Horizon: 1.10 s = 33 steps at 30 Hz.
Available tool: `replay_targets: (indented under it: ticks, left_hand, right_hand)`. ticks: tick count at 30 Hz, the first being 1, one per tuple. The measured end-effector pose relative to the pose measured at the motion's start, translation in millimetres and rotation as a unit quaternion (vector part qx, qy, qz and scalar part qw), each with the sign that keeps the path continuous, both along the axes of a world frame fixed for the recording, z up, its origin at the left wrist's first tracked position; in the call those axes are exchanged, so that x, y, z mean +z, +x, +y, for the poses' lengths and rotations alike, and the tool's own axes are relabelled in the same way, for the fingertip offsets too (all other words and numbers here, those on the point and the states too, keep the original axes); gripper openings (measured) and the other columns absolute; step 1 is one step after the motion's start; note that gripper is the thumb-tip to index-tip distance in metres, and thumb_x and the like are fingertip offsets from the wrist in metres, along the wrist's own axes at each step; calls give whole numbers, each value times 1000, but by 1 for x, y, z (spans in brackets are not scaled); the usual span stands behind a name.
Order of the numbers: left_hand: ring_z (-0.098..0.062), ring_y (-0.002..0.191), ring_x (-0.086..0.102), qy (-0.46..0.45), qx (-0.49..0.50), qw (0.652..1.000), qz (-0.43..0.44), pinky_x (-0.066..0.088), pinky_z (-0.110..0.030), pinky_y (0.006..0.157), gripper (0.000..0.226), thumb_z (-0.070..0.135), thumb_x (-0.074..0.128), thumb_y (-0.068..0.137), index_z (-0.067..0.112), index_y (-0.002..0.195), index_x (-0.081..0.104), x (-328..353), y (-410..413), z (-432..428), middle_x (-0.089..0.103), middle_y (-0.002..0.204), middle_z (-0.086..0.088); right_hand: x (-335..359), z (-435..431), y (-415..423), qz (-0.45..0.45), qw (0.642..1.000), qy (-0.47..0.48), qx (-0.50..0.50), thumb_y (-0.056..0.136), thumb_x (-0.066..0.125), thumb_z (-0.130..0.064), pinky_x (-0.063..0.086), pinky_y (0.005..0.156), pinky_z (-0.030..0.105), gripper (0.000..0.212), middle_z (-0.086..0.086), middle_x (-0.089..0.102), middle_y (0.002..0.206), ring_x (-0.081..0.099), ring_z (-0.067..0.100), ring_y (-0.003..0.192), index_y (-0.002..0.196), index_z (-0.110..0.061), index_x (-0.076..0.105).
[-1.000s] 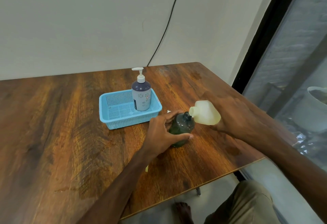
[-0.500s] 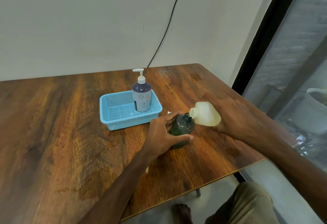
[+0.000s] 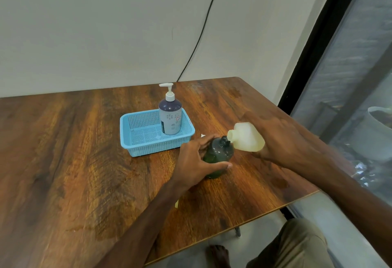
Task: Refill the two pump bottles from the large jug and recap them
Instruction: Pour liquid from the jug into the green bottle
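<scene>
A dark green bottle [image 3: 218, 155] stands uncapped on the wooden table [image 3: 63, 161], and my left hand [image 3: 197, 161] wraps around its body. My right hand [image 3: 282, 140] holds the pale translucent jug [image 3: 247, 136] tipped sideways, its open neck resting right at the green bottle's mouth. Most of the jug is hidden behind my right hand. A purple pump bottle [image 3: 170, 117] with a white pump head stands capped in the right end of a blue basket [image 3: 135, 147].
The table's right and near edges run close to the bottles. A black cable [image 3: 203, 26] hangs down the wall behind the table. A small white piece [image 3: 203, 135] lies by the basket. A window and a pale pot [image 3: 379, 127] are at the right.
Both hands, the jug and the green bottle keep the same pose. Only the camera view has shifted slightly.
</scene>
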<state>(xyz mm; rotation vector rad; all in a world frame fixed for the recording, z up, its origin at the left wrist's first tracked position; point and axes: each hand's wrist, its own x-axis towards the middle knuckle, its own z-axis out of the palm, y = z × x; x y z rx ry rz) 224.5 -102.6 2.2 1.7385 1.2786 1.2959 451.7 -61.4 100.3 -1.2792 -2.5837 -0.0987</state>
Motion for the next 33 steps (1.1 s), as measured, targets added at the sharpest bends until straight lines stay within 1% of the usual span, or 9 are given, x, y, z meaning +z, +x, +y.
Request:
replay_targets:
  ticks: [2,4,7,11,14,19,22,27,33]
  left_hand:
    - [3,119,65,4,0,1000,-2,56,-24,101,77,31,98,68,24,136,63,0,0,0,71,126,14]
    - [3,119,66,4,-3,1000,-6,56,-24,101,75,29,98,68,24,135,64,0,0,-1,72,126,13]
    - [3,118,66,4,-5,1000,-4,55,-21,100,71,28,97,69,30,131,63,1,1,-1,72,122,17]
    - [7,119,64,0,-6,1000,-1,54,-18,99,72,27,97,69,32,132,61,2,0,-1,69,121,22]
    - [9,118,63,3,-7,1000,0,53,-16,98,73,26,97,69,32,132,60,1,0,-2,68,119,24]
    - [6,118,65,6,-9,1000,-5,54,-19,99,72,27,97,69,27,132,63,2,0,-1,71,122,18]
    - [9,116,65,6,-9,1000,-9,53,-13,95,69,25,97,68,35,126,61,3,0,-2,69,116,25]
    - [9,116,64,5,-10,1000,-2,53,-15,96,67,27,97,69,46,120,59,6,-1,-3,68,114,29]
    - [11,115,64,7,-9,1000,-6,52,-12,94,70,24,97,69,44,123,57,5,-1,-4,67,114,31]
  right_hand:
    - [0,0,0,-3,1000,1,0,74,84,-37,51,91,43,70,-4,63,124,58,20,114,135,-29,51]
    - [0,0,0,-4,1000,0,-3,74,84,-37,51,92,43,71,-3,63,126,58,21,116,136,-29,50]
    - [-1,1,0,-10,1000,5,-5,75,84,-37,49,93,40,72,-3,62,127,57,21,117,137,-28,50]
    - [-2,3,2,-14,1000,4,-4,75,83,-40,48,91,38,71,-4,63,126,58,20,115,137,-29,50]
    - [-1,2,1,-11,1000,3,1,75,84,-39,49,92,40,71,-3,63,126,58,20,115,136,-29,49]
    - [-3,4,2,-8,1000,-4,-7,74,84,-39,49,95,44,75,-3,61,129,56,21,119,138,-30,47]
    - [-4,6,2,-13,1000,6,-4,73,84,-40,48,92,38,75,-4,62,127,57,19,116,137,-31,47]
    - [-3,6,1,-20,1000,10,0,75,84,-40,44,90,33,73,-5,63,126,57,18,115,137,-30,48]
    - [-3,5,0,-23,1000,8,-3,75,84,-41,49,93,39,73,-5,63,127,57,18,116,137,-32,46]
